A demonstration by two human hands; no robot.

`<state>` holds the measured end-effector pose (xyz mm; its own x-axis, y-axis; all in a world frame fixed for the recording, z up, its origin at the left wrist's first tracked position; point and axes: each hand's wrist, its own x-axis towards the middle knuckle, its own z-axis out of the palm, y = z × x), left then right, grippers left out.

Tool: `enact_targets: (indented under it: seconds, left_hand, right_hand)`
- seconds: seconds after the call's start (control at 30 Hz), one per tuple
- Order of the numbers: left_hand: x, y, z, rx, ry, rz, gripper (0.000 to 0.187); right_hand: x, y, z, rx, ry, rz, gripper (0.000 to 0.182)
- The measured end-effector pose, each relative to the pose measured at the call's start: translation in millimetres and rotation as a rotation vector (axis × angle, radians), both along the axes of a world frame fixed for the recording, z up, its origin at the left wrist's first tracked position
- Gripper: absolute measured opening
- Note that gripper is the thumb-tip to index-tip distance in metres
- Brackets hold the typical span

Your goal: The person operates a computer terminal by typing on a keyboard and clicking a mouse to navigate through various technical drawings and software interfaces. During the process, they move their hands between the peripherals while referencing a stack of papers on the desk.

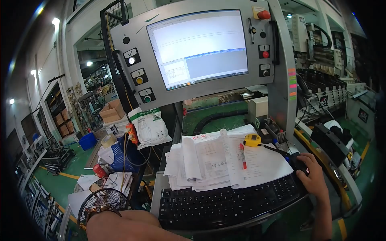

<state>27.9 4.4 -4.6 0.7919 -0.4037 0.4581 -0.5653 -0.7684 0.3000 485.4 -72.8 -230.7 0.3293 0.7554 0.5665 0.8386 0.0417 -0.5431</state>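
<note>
The person's right hand [313, 176] is curved around a black computer mouse [299, 164], which sits just beside the right end of a black keyboard [229, 207]. The left forearm [128, 231], wearing a wristwatch [99, 209], lies well apart at the lower left, near a black wire guard [85, 203]; whether the left hand is open or closed cannot be told. Behind the keyboard, stacked printed sheets [211, 164] spread over the worktop [156, 195], some with curled pages. A red pen [243, 156] and a yellow tape measure [252, 140] rest on them. Above stands a grey control panel [120, 30] with a lit screen [201, 36] and a red mushroom button [263, 15].
</note>
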Motion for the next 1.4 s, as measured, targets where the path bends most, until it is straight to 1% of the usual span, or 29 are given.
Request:
enact_targets:
  seconds: [0.43, 0.73, 0.83, 0.93, 1.03, 1.13, 1.4]
  left_hand:
    - [-0.1, -1.5, -1.1, -0.006, -0.004, -0.002, 0.033]
    - [-0.3, -1.0, 0.6, -0.007, 0.005, 0.001, 0.031]
    - [-0.1, -1.4, 0.1, -0.005, 0.008, -0.004, 0.031]
    - [-0.1, -2.3, -0.1, -0.005, 0.009, -0.007, 0.031]
    - [-0.1, -2.2, 0.1, -0.005, 0.012, -0.005, 0.031]
    - [-0.7, -2.5, -0.4, -0.002, 0.012, -0.006, 0.031]
    - [0.0, -1.5, -0.8, -0.009, 0.002, 0.003, 0.030]
  right_hand:
    - [1.3, 0.4, -1.6, -0.001, -0.049, 0.003, 0.055]
    - [-1.7, -0.4, 2.3, -0.042, -0.015, 0.007, 0.056]
    - [1.9, 0.0, -2.2, -0.001, -0.045, 0.013, 0.057]
    - [-2.5, -2.0, 2.3, 0.033, 0.025, 0.014, 0.057]
    - [-1.5, -1.1, 1.8, -0.018, 0.005, 0.004, 0.058]
    - [1.7, -0.1, -1.5, -0.017, -0.030, 0.004, 0.058]
    - [-0.5, -0.2, 1.1, -0.038, 0.003, 0.015, 0.056]
